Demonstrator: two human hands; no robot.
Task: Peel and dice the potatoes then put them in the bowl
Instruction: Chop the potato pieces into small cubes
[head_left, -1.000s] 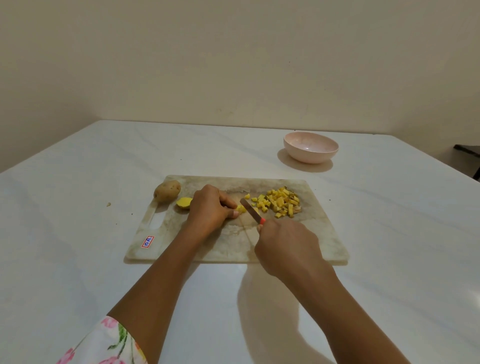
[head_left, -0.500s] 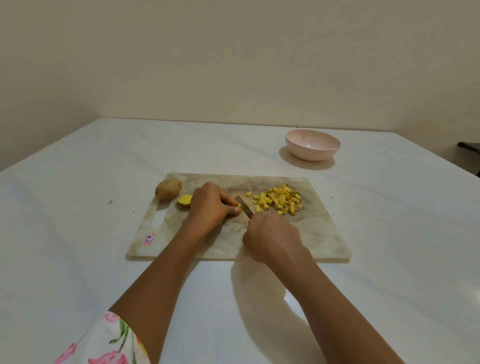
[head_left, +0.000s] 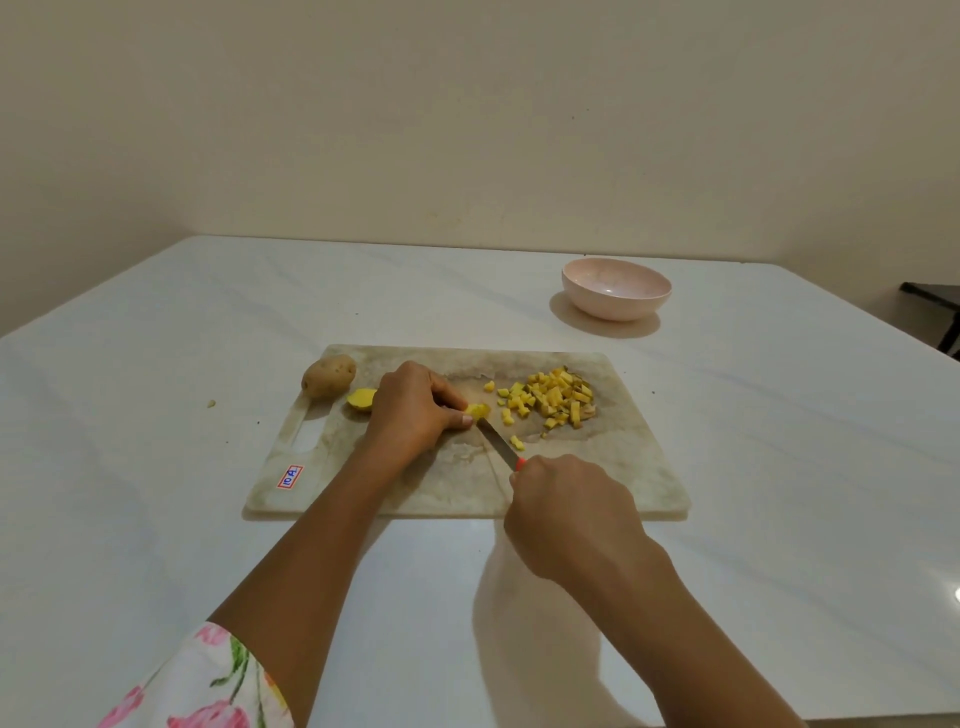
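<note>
1. The table (head_left: 156, 364) carries everything. Our landmark is the cutting board (head_left: 597, 467) lying on it.
2. The right hand (head_left: 566, 514) sits over the board's near edge, fingers wrapped round the knife handle. Half a second ago it was up close to the other hand, so it has drawn back toward us (a slicing stroke ending, we judge).
3. The left hand (head_left: 410, 410), at mid-board, pinches a peeled potato piece (head_left: 478, 410) between thumb and fingertips, as it did before.
4. The bowl (head_left: 613, 306) stands beyond the board's far right corner, well apart. We see no dice in it.
5. The diced pile (head_left: 553, 397) lies right of the board's centre.
6. An unpeeled potato (head_left: 329, 375) rests at the board's far left corner, with a peeled chunk (head_left: 362, 399) just beside it, so peeling and dicing remain.
7. The knife (head_left: 496, 441) lies slanted, its tip at the pinched piece. Only a red stub of the handle shows.
8. Fingers hide most of that piece, so we cannot tell how much is left, or whether the cut went through.
</note>
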